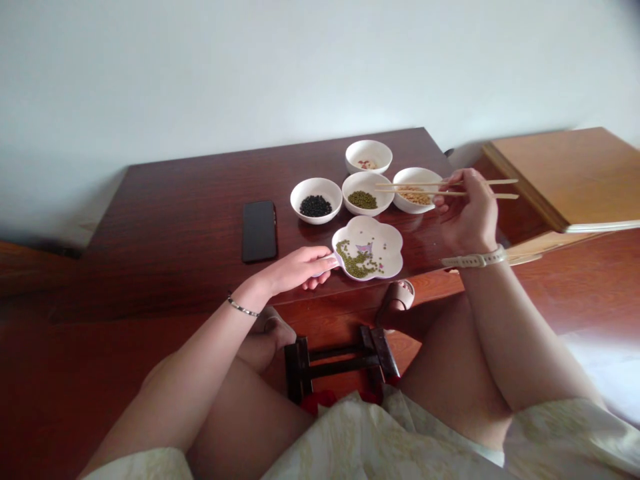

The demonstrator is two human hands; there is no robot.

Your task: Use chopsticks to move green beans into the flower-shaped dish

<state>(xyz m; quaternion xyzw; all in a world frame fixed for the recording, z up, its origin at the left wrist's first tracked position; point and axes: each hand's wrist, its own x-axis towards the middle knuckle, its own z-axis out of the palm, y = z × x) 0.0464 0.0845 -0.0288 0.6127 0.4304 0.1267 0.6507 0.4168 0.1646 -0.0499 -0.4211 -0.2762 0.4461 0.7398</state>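
Observation:
My left hand (pixel 316 265) is closed round the short handle of a white flower-shaped dish (pixel 390 250) near the table's front edge. Green mung beans (pixel 353 263) lie scattered in it, mostly toward the handle side. My right hand (pixel 467 210) grips a pair of wooden chopsticks (pixel 415 184), held level with their tips over a white bowl (pixel 384 203) of mung beans. Nothing can be made out between the tips. Behind the chopsticks, partly hidden by them and my fingers, is a bowl (pixel 413 175) of pale yellow beans.
A bowl (pixel 303 190) of black beans stands left of the mung bean bowl. Farther back is a bowl (pixel 373 148) with a few reddish and pale pieces. A black phone (pixel 259 230) lies on the dark table (pixel 190 200). At right stands a lighter wooden table (pixel 590 173).

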